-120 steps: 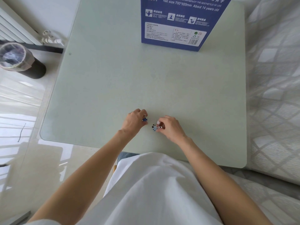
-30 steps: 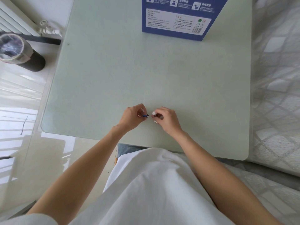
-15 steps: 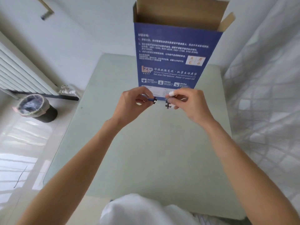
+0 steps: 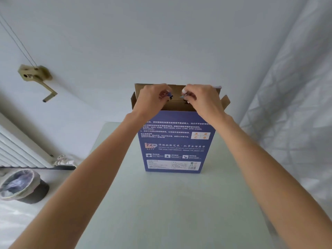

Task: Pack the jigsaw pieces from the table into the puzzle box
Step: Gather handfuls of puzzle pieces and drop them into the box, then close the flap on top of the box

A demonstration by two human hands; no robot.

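Observation:
A tall blue puzzle box (image 4: 177, 141) stands upright at the far end of the pale green table (image 4: 161, 203), its brown top flaps folded open. Both arms reach out over the table to the box's open top. My left hand (image 4: 151, 99) pinches a small blue jigsaw piece (image 4: 169, 95) over the opening. My right hand (image 4: 202, 99) pinches another small jigsaw piece (image 4: 183, 96) just to the right of it. The two pieces are a short gap apart. The inside of the box is hidden.
A white radiator (image 4: 16, 150) runs along the left wall, with a lined waste bin (image 4: 19, 186) on the floor below it. A brass window crank (image 4: 38, 78) is fixed to the wall. A quilted grey cover (image 4: 296, 123) lies to the right of the table.
Both hands have lifted their pieces from the table's near edge and carried them up and forward to the open top of the box. The view has tilted upward.

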